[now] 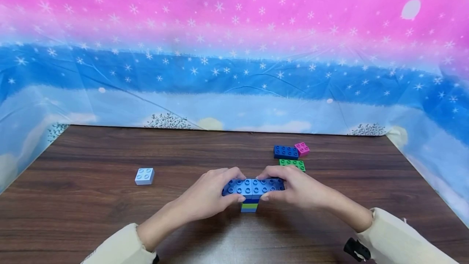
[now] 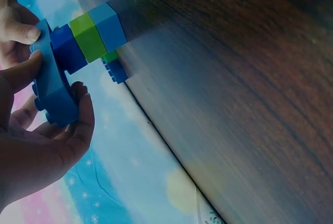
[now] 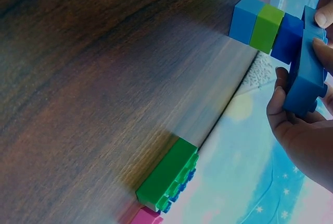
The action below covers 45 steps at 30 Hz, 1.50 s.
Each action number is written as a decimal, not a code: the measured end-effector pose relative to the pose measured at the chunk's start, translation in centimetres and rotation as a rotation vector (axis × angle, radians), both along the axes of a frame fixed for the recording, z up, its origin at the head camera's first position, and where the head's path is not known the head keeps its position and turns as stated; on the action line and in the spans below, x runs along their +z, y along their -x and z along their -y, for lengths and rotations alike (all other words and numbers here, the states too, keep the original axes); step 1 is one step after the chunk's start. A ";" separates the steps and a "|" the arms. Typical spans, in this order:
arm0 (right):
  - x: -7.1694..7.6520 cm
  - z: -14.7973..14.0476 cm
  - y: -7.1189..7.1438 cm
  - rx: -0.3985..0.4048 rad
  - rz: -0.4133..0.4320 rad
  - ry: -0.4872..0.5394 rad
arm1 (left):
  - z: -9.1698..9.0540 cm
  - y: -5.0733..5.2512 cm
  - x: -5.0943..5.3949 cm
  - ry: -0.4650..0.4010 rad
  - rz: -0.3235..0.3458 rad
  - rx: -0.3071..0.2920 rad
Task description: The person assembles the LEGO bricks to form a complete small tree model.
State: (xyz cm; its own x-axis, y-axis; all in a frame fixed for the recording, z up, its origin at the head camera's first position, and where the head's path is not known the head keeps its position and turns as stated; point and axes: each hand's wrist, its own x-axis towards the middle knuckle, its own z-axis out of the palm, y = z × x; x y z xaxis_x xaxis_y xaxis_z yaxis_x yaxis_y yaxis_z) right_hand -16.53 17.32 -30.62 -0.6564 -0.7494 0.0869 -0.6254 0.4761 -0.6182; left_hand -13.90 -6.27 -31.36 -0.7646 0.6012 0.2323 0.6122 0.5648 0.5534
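Note:
Two blue bricks lie end to end across the top of a small column. My left hand [image 1: 209, 192] grips the left blue brick [image 1: 239, 188], thumb in front and fingers behind. The right blue brick [image 1: 264, 186] is held the same way by my right hand [image 1: 298, 186]. Below them the column shows a dark blue brick [image 2: 68, 49], a lime green brick [image 2: 88, 37] and a lighter blue brick [image 2: 107, 26] at the bottom, standing on the table. In the right wrist view, right fingers wrap the outer end of the long blue top [image 3: 306, 78].
A pale blue-white brick [image 1: 144, 176] lies to the left on the wooden table [image 1: 91, 199]. Behind my right hand are a dark blue brick [image 1: 286, 152], a green brick [image 1: 293, 164] and a pink brick [image 1: 302, 148]. A patterned cloth [image 1: 227, 72] hangs beyond the table.

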 end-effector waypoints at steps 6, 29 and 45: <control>0.0 0.0 -0.1 -0.005 0.010 0.003 | -0.1 0.1 0.1 -0.012 0.050 -0.011; -0.1 0.0 -0.2 -0.014 0.009 -0.014 | -0.5 0.2 0.2 -0.022 0.103 0.026; -0.2 -0.2 -0.1 -0.028 0.037 -0.001 | -0.6 0.2 0.2 -0.039 0.128 0.043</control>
State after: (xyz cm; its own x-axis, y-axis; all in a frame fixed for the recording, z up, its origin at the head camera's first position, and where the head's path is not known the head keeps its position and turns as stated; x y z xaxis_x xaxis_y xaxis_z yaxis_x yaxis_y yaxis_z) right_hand -16.39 17.50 -30.82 -0.6797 -0.7309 0.0611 -0.5887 0.4939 -0.6399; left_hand -14.13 -5.70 -31.17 -0.8143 0.5598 0.1535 0.5108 0.5656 0.6474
